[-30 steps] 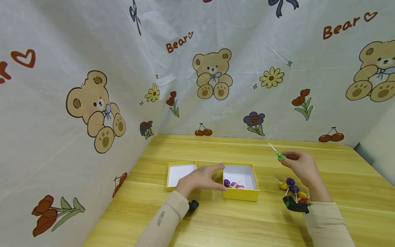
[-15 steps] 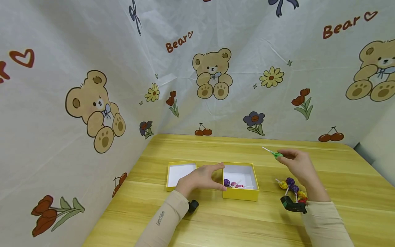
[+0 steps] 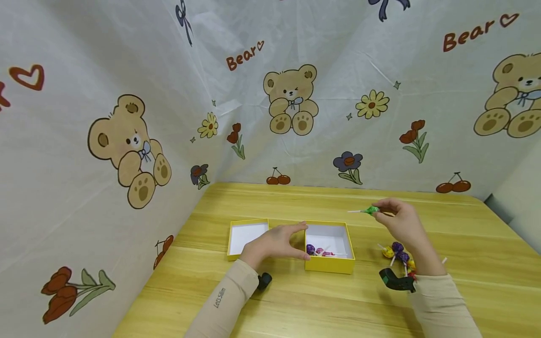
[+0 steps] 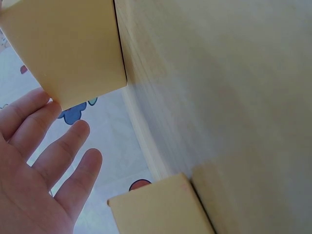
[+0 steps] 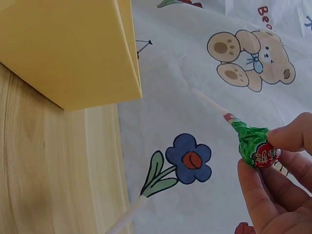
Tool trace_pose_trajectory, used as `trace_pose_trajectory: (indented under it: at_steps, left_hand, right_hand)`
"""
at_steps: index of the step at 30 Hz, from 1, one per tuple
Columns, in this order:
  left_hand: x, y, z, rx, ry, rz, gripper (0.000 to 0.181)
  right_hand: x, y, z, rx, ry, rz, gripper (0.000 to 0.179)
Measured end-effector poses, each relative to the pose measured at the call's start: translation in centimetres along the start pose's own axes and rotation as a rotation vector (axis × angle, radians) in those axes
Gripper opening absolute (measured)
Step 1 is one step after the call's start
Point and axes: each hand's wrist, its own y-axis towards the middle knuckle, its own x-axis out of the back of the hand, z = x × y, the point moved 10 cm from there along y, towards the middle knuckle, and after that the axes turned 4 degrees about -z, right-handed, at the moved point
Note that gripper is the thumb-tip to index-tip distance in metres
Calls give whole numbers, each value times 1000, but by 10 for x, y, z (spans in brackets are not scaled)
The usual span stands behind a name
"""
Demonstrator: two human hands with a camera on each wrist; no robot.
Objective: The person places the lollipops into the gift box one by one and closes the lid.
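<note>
My left hand (image 3: 276, 241) holds the yellow box (image 3: 329, 265) at its left end, thumb at the front corner and fingertips at the back corner. In the left wrist view, two fingertips touch an edge of the box (image 4: 68, 48); the other visible fingers are apart from it. Inside the white interior lie a purple lollipop (image 3: 310, 249) and pink ones (image 3: 323, 252). Right of the box and above the table, my right hand (image 3: 401, 220) pinches a green-wrapped lollipop (image 5: 253, 146) by its candy end. Its white stick points left toward the box.
Left of the box lies its shallow yellow lid (image 3: 248, 234), white inside up. Several purple, yellow and red lollipops (image 3: 397, 249) lie on the wooden table (image 3: 321, 305) at the right, partly hidden by the right wrist. A bear-print cloth (image 3: 291, 155) stands behind.
My right hand has moved left toward the box with the green lollipop, whose stick has turned from pointing up-left to nearly level. The left hand and box have stayed put.
</note>
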Motion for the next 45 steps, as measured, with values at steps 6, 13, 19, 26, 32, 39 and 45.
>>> trace_pose_trajectory:
  at_steps: [6, 13, 19, 26, 32, 39, 45]
  left_hand:
    - [1, -1, 0, -5, -2, -1, 94]
    - [3, -1, 1, 0, -13, -3, 94]
    - [3, -1, 1, 0, -11, -4, 94]
    - [2, -3, -2, -4, -10, 2, 93]
    - [1, -2, 0, 1, -11, 0, 93]
    - [0, 0, 0, -8, 12, -1, 94]
    - [-1, 1, 1, -9, 15, 1, 94]
  right_hand:
    - [-4, 0, 10, 56, 39, 2, 29]
    - [-10, 1, 24, 84, 31, -10, 29]
    - [-17, -1, 32, 83, 33, -14, 25]
    - [-27, -5, 37, 96, 95, 1, 25]
    - [-37, -7, 44, 143, 92, 14, 23]
    - [-50, -9, 50, 185, 130, 56, 26]
    - [-61, -11, 50, 170, 160, 80, 23]
